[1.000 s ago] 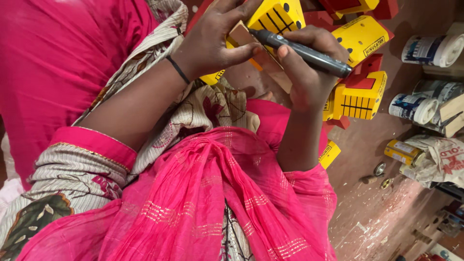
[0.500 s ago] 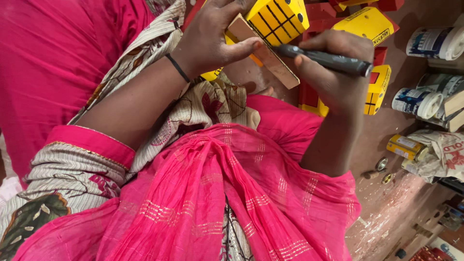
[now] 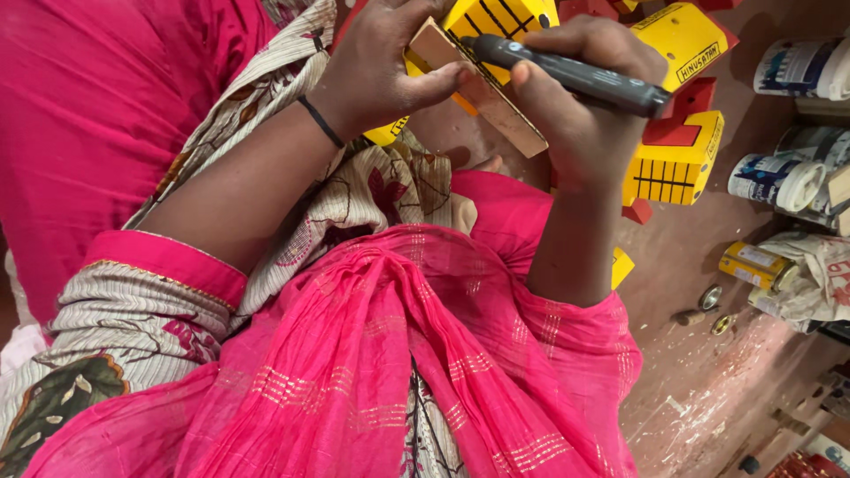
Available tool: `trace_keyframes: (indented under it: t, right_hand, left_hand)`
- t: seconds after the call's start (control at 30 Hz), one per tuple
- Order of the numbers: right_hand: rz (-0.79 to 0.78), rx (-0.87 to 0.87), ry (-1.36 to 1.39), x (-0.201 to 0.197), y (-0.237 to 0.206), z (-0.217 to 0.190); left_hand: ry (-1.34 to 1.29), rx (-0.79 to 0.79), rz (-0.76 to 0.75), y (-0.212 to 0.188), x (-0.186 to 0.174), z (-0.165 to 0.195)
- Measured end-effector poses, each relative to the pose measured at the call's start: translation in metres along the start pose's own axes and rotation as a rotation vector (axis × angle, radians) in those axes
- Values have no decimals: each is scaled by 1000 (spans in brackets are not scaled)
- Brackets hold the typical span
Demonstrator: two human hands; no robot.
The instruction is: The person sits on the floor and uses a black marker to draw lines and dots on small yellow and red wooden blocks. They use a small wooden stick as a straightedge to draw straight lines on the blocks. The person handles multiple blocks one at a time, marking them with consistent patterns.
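Top centre of frame: left hand [image 3: 381,66] grips a yellow wooden toy block [image 3: 482,53]; right hand [image 3: 580,97] clasps a black marker [image 3: 575,75], tip on the block's edge.

Packages and labels, right side of the frame

White-and-blue labelled rolls [image 3: 775,181] at upper right; a small yellow tin [image 3: 753,264] and crumpled printed wrapper [image 3: 815,274] lie below them on the floor.

The left hand [image 3: 381,66] grips a block [image 3: 482,53] at the picture's top, with the right hand [image 3: 580,106] touching it from the right and a marker [image 3: 575,75] lying across that hand. Behind them, more blocks [image 3: 677,159] sit on the floor [image 3: 708,389]. Cans [image 3: 779,181] lie along the floor's right edge.
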State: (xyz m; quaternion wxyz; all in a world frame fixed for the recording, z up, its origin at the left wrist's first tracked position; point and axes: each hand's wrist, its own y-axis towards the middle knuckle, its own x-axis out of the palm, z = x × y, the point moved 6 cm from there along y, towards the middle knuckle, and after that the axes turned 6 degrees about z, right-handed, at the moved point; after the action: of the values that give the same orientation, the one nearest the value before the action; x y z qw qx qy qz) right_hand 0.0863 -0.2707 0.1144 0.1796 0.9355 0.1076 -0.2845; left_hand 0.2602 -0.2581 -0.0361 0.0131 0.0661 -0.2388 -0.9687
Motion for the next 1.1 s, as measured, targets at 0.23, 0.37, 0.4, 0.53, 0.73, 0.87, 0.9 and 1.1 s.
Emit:
trace_keyframes:
  t: [0.23, 0.37, 0.4, 0.53, 0.73, 0.87, 0.9, 1.1]
  right_hand:
    - [-70, -24, -66, 11, 11, -6]
    - [-143, -98, -164, 7, 8, -11]
    - [-165, -117, -186, 3, 6, -11]
    - [-218, -75, -334, -22, -8, 4]
    - [338, 225, 91, -66, -64, 49]
    - [608, 503, 229, -40, -113, 91]
    - [607, 584, 242, -29, -123, 100]
    - [657, 633, 500, -5, -133, 133]
  left_hand:
    - [4, -14, 14, 0, 1, 0]
    - [-30, 30, -4, -1, 1, 2]
    - [-34, 14, -11, -3, 1, 1]
    - [-44, 11, -5, -6, 1, -2]
    - [-76, -11, -39, 2, -1, 6]
    - [-200, -61, -102, 10, -3, 10]
    - [-291, -130, -142, 10, -4, 7]
    - [-163, -453, -95, 1, -64, -12]
